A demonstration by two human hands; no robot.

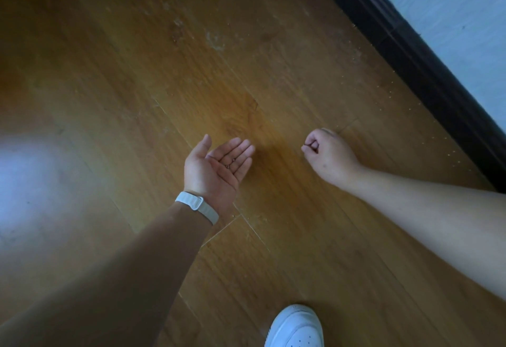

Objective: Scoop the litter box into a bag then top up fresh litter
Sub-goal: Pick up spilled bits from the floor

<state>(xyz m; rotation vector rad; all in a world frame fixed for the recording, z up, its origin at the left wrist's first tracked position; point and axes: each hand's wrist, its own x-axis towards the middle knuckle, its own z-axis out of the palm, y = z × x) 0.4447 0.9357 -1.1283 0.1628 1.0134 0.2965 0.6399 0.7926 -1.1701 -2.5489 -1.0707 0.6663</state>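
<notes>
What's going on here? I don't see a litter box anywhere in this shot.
A person stands over a wooden floor. The left hand is held open, palm up, with a few tiny dark specks lying on its fingers. The right hand is curled, and its thumb and forefinger seem to pinch a small dark bit. Some pale grains lie scattered along the dark baseboard. No litter box, scoop or bag is in view.

Home: wood floor [246,59]; skirting board [410,53]
</notes>
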